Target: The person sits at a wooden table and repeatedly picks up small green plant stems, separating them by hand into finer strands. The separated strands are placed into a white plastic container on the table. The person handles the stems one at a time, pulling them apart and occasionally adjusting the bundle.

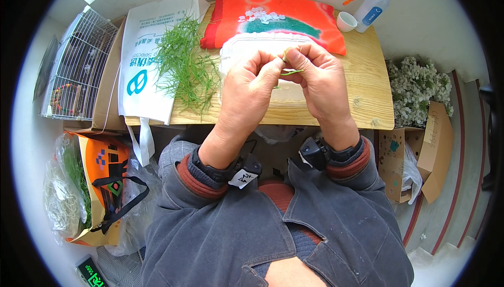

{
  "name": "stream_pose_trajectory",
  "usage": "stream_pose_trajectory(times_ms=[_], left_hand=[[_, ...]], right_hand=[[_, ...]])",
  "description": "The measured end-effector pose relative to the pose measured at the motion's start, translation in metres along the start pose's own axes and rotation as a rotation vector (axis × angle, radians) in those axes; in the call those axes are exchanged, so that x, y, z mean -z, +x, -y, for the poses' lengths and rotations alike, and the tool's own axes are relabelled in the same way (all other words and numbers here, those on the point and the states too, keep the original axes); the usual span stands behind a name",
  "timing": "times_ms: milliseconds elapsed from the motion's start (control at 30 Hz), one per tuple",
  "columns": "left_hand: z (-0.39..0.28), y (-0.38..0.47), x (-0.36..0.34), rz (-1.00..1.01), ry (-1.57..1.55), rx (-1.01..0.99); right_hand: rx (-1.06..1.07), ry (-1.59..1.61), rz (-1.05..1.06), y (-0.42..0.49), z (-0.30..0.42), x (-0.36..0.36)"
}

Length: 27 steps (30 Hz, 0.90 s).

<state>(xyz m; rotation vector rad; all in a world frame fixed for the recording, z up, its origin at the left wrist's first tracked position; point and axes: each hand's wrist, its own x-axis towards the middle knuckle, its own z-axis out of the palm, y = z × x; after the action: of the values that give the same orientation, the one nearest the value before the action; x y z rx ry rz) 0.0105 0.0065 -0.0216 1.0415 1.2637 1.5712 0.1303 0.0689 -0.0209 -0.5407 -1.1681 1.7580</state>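
Over a white plastic tray (260, 43), my left hand (252, 86) and my right hand (323, 78) meet at the fingertips. Between them they pinch a thin green stem (292, 73) with a small pale piece (286, 54) at its top, partly hidden by my fingers. Left of the tray lies a loose pile of feathery green sprigs (185, 62), partly on a white bag (138, 66). Beyond the tray, small white translucent petal-like pieces (260, 14) rest on a folded red cloth (330, 23).
A small white cup (346, 21) and a capped bottle (374, 9) stand at the table's (366, 86) back right. Right of it, white flowers (419, 86) stick out above a cardboard box (393, 161) near steps. A wire cage (80, 62) and an orange bag (106, 161) are at left.
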Motion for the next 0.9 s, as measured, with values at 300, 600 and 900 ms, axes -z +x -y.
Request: stream_pose_trajectory(times_ms=[300, 600, 900], left_hand=[[0.003, 0.000, -0.004, -0.020, 0.001, -0.034], [-0.020, 0.009, 0.021, 0.247, -0.085, 0.258], [-0.006, 0.008, 0.017, 0.200, -0.010, 0.123]], right_hand=[[0.002, 0.013, -0.006, -0.001, -0.005, 0.001], [-0.043, -0.024, 0.067, 0.003, 0.000, 0.008], [-0.044, -0.102, 0.058, 0.002, -0.002, 0.007]])
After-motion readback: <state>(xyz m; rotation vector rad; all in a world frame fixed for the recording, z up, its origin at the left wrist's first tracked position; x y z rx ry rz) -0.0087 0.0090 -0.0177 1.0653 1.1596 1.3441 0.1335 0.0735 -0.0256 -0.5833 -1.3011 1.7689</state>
